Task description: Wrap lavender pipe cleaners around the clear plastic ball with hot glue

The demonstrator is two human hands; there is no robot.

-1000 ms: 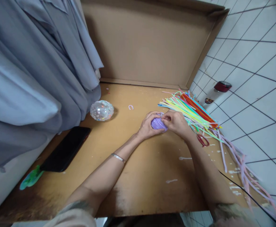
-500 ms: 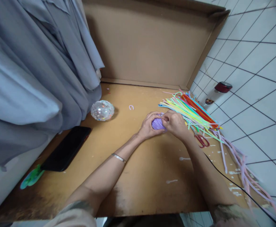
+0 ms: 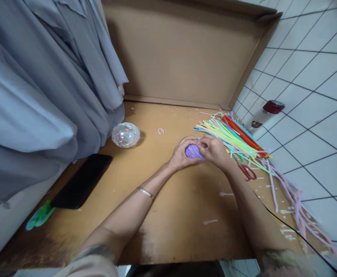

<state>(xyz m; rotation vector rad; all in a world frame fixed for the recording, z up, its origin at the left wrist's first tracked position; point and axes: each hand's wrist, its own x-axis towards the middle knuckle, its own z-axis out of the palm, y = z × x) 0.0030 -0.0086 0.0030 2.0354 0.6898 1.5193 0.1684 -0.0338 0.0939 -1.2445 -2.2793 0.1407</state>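
Observation:
A purple striped, rounded bundle [image 3: 193,151] is held just above the wooden table. My left hand [image 3: 181,154] wraps round its left side, thumb below and fingers above. My right hand [image 3: 211,149] is at its upper right edge, thumb and forefinger pinched together; what lies between those fingertips is too small to make out. Just beyond my right hand lies a spread of coloured pipe cleaners [image 3: 232,132]. Red-handled scissors [image 3: 247,172] lie partly under them, near my right forearm. A small pale pink curved piece [image 3: 160,131] rests to the upper left of my hands.
A clear faceted ball [image 3: 125,134] and a black phone [image 3: 82,181] are on the left, beside a grey cloth [image 3: 50,96]. A cardboard panel [image 3: 180,54] stands at the back. A red-capped bottle [image 3: 265,112] stands by the tiled wall. A black cable [image 3: 289,226] crosses the right.
My right hand has shifted very slightly at the edge of the purple bundle, still pinched. The whole view has moved a little; nothing else has visibly changed.

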